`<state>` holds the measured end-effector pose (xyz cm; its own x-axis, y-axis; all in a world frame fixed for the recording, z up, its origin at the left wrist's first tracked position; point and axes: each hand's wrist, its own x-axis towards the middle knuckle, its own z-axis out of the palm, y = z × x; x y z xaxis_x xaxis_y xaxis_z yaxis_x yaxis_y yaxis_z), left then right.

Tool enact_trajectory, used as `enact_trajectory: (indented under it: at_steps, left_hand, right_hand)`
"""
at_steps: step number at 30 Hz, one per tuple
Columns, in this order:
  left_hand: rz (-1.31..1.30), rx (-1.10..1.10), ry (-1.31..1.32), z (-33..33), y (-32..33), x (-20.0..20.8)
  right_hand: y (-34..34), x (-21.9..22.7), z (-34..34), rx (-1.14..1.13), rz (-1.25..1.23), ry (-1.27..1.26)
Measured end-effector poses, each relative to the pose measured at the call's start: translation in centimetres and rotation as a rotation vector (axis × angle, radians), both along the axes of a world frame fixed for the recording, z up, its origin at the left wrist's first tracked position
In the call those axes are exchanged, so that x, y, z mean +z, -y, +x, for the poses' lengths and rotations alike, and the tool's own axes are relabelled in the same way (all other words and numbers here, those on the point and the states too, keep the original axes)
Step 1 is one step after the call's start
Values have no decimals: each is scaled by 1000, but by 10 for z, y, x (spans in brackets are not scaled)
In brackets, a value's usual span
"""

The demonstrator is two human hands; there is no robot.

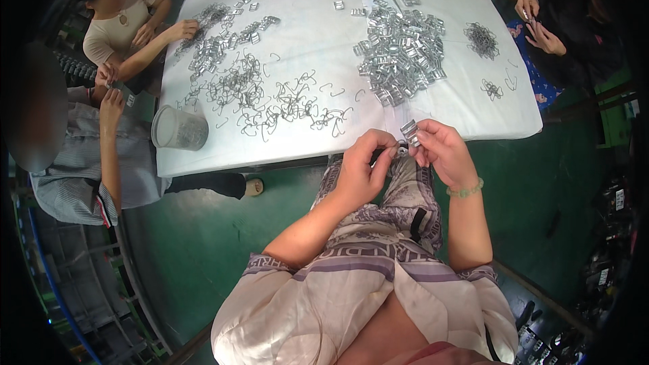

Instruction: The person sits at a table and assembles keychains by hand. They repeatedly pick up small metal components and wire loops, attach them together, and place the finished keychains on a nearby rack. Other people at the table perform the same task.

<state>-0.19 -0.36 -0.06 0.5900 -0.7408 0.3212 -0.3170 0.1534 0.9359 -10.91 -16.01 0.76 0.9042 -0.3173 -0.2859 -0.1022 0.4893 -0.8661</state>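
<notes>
Over the table's near edge, my right hand pinches a small shiny metal clip between thumb and fingers. My left hand is close beside it, its thumb and forefinger pressed together near the clip's lower end. Something small and dark, perhaps a wire piece, shows at those fingertips, but I cannot make it out. Beyond my hands rises a big pile of similar metal clips. To its left lie loose bent wire hooks, scattered over the white-covered table.
A translucent plastic bucket stands at the table's near left corner. Two people sit along the left side, one person's hand at a heap of hooks. Another person's hands work at the right edge, near a dark pile of hooks.
</notes>
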Motion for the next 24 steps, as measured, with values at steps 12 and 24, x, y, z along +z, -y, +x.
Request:
enact_trajectory:
  at_steps: [12, 24]
  left_hand:
    - [45, 49, 175, -3, -7, -7]
    - [206, -178, 2, 7, -21, 3]
  right_hand:
    - [-14, 17, -5, 59, -129, -50]
    - [-22, 13, -8, 49, -487, -22]
